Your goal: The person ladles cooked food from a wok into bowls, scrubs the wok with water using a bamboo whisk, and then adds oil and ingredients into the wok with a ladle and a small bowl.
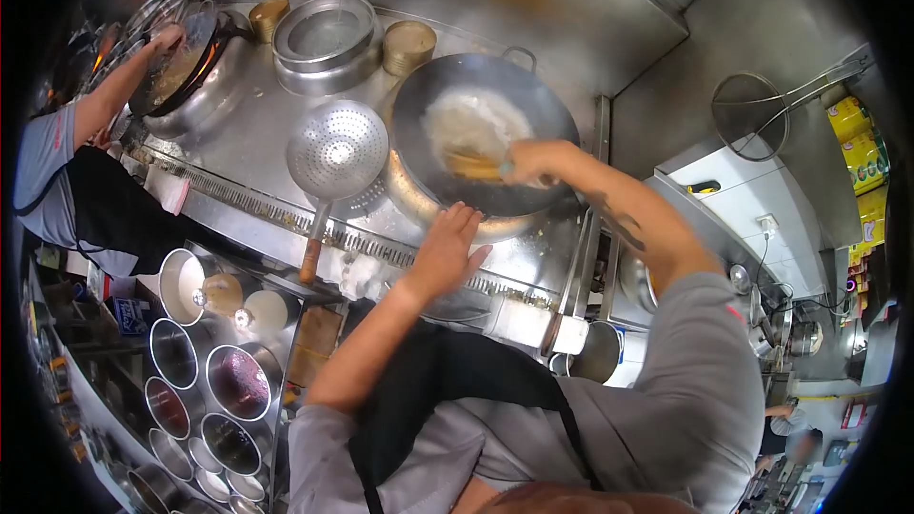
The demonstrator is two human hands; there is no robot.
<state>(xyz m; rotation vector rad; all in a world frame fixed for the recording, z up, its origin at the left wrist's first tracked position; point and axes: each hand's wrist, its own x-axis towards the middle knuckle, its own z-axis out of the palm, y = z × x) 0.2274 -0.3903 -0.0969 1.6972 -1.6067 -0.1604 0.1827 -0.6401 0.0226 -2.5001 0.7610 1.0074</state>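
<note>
Brush [472, 167] within fingers of right hand [534, 163]

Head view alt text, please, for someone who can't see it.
A person's right hand holds a blurred, brush-like tool in a wok of cloudy liquid; the left hand is beside it. A perforated ladle lies at left.

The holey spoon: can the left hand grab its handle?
Probably yes: the left hand looks empty, and nothing seems to block its way to the wooden handle of the holey spoon.
</note>
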